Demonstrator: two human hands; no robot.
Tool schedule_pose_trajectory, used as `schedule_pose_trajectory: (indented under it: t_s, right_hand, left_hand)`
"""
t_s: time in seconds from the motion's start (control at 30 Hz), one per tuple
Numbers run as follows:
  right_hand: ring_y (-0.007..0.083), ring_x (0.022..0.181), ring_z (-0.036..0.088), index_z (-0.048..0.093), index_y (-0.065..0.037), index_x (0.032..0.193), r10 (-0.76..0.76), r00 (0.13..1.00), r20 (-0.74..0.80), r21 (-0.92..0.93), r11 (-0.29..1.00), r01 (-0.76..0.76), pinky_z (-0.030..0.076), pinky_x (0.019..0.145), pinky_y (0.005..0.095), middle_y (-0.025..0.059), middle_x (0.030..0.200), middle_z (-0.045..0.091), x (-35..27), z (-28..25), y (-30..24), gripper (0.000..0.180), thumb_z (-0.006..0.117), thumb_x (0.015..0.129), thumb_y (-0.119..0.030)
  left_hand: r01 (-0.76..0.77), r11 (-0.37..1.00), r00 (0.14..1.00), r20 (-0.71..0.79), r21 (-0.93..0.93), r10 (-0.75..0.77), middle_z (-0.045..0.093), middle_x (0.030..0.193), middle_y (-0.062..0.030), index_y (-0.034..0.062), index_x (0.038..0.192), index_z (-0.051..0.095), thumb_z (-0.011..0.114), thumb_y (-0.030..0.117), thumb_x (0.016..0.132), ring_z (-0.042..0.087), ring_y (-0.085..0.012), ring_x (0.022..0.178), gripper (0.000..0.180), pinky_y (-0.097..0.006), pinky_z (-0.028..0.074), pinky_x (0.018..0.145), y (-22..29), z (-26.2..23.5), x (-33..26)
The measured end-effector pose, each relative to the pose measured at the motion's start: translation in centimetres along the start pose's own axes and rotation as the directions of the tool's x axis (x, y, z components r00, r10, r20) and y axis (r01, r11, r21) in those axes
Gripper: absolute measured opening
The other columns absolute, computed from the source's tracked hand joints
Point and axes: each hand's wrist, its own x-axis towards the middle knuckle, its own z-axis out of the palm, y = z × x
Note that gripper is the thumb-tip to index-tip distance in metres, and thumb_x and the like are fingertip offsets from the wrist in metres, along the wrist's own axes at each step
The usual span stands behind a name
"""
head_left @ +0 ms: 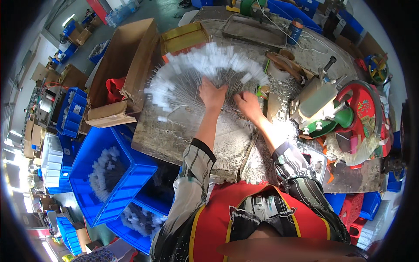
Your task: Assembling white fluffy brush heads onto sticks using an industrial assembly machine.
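Observation:
A wide fan of thin wire-like strands with white block-shaped tips (214, 61) spreads over the worn worktable (170, 135). My left hand (213, 94) reaches into the middle of the fan, its fingers closed around some of the strands. Beside it, on the right, my right hand (248, 105) is curled at the lower edge of the same fan. Its fingertips are pressed together, and what lies between them is too small to make out. The white tips point away from me and to both sides.
An open cardboard box (120, 78) holding red cloth stands left of the fan. A yellow tray (183, 37) and a grey metal tray (253, 31) lie beyond. On the right stands a red and green hand machine (358, 113). Blue bins (135, 174) with more white-tipped strands sit lower left.

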Motion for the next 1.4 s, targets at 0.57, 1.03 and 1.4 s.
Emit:
schedule_pose_trajectory:
  t_s: [0.57, 1.03, 1.4]
  right_hand:
    - [0.0195, 0.087, 0.051, 0.053, 0.002, 0.100, 0.032, 0.999, 0.017, 0.793, 0.609, -0.032, 0.038, 0.078, 0.0320, 0.0110, 0.096, 0.057, 2.9, -0.9, -0.6, 0.035, 0.048, 0.084, -0.028]
    - [0.0155, 0.091, 0.051, 0.059, 0.002, 0.097, -0.213, 0.955, -0.206, 0.508, 0.811, 0.290, 0.039, 0.081, 0.0256, 0.0091, 0.090, 0.059, -0.6, -3.4, -3.5, 0.028, 0.050, 0.084, -0.021]
    - [0.0108, 0.070, 0.051, 0.057, 0.005, 0.098, 0.158, 0.980, -0.118, 0.612, 0.789, -0.053, 0.041, 0.062, 0.0222, 0.0043, 0.080, 0.057, -1.6, -3.1, -0.7, 0.029, 0.051, 0.082, -0.018]
  left_hand:
    - [-0.247, 0.949, 0.969, 0.023, 0.196, 0.247, 0.046, 0.106, -0.0186, -0.0024, 0.110, 0.038, 0.068, 0.019, 0.064, 0.040, -0.0357, 0.105, 0.059, -0.047, 0.030, 0.087, 4.4, 0.6, -2.2]
    - [0.214, 0.689, 0.962, 0.273, -0.693, -0.024, 0.059, 0.093, -0.0105, -0.0020, 0.098, 0.052, 0.064, 0.006, 0.067, 0.056, -0.0185, 0.082, 0.034, -0.032, 0.044, 0.072, 2.7, -0.9, 0.5]
    - [0.357, 0.050, 0.924, 0.360, -0.933, 0.125, 0.054, 0.071, -0.0049, -0.0018, 0.107, 0.050, 0.055, 0.006, 0.080, 0.052, -0.0163, 0.063, 0.029, -0.032, 0.044, 0.063, 6.2, -7.6, -2.3]
